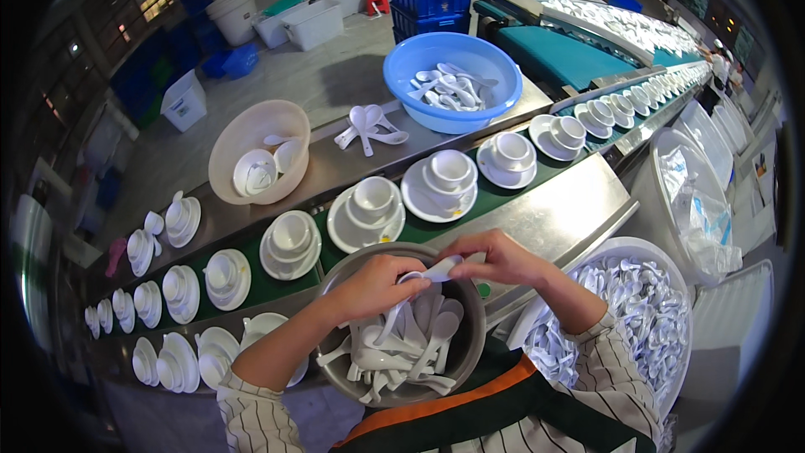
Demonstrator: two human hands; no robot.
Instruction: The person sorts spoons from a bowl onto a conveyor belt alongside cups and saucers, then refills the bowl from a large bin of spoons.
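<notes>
Both my hands meet over a grey basin (479, 327) heaped with white ceramic spoons (409, 346). My left hand (385, 283) grips a white spoon near the basin's far rim. In my right hand (494, 258) the fingers pinch a white spoon (445, 268), whose other end lies by my left fingertips. Whether both hands share one spoon or hold two is hard to tell. Just beyond the basin, a green conveyor belt (416, 234) carries stacks of white bowls on plates, such as the stack (371, 201) straight ahead.
Along the belt's far ledge stand a cream basin (289, 138) with bowls, a few loose spoons (371, 129) and a blue basin (453, 119) of spoons. A large tub of wrapped spoons (635, 308) is at my right. More stacked dishes (179, 362) line the near left ledge.
</notes>
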